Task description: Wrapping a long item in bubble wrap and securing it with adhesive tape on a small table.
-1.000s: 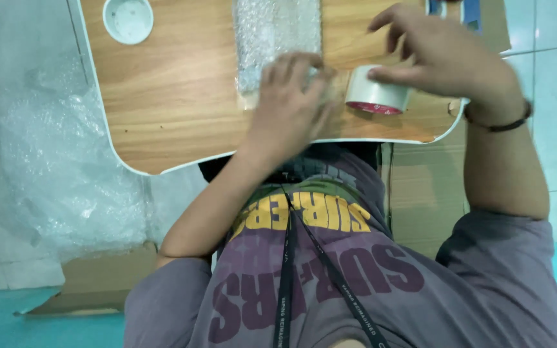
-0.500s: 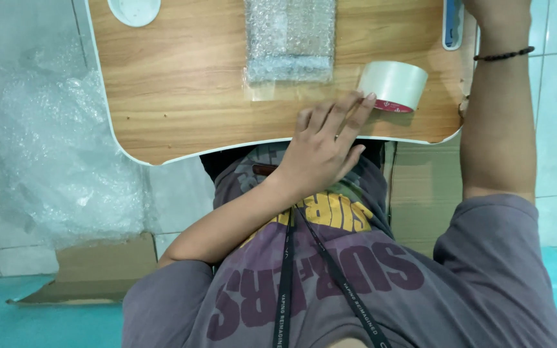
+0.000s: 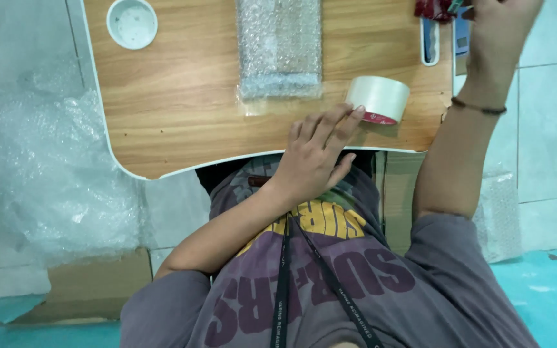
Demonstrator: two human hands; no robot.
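Note:
My left hand (image 3: 316,153) lies at the near edge of the wooden lap table (image 3: 175,96), fingers spread and holding nothing. Its fingertips touch a roll of clear tape (image 3: 378,98) with a red core. Just beyond them lies a flat parcel wrapped in bubble wrap (image 3: 280,48). My right hand (image 3: 499,22), with a dark bracelet on its wrist, is raised at the table's far right corner beside a red packet (image 3: 432,8). The frame edge cuts off its fingers, so I cannot tell whether it holds anything.
A white round recess (image 3: 132,22) sits at the table's far left and a white-rimmed slot (image 3: 429,42) at its right. A heap of bubble wrap (image 3: 53,174) lies on the floor to the left, with flat cardboard (image 3: 98,283) below it. Pale tiles (image 3: 549,129) are at the right.
My left hand slid off the parcel back to the table's near edge. My right hand let go of the tape roll and rose to the far right corner.

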